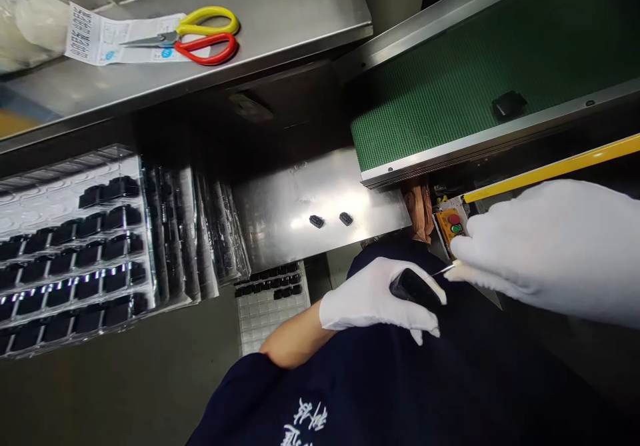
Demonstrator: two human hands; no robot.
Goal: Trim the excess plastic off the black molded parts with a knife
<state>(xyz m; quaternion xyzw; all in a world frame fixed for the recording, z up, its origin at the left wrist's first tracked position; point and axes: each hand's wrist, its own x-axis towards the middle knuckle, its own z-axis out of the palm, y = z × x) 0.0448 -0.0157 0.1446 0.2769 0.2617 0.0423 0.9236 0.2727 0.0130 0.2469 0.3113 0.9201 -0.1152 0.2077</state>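
Observation:
My left hand point(367, 296), in a white glove, is closed around a smooth black part point(417, 289), close in front of my dark shirt. Its thumb and fingers partly cover the part. From the right comes my right hand point(545, 246), also white-gloved, pinching a thin pointed metal tool point(444, 269). The tip reaches toward the black part; whether it touches cannot be made out, and its kind is unclear. Two small black pieces, one on the left point(317, 221) and one on the right point(345, 219), lie on the metal tabletop point(280, 233) beyond my hands.
Stacked clear trays point(110, 233) with rows of black parts stand at left; another tray point(260, 319) lies lower. Scissors point(200, 35) rest on a steel shelf point(300, 6). A green conveyor belt point(450, 86) carries a black part point(509, 105). A button box point(453, 223) sits below.

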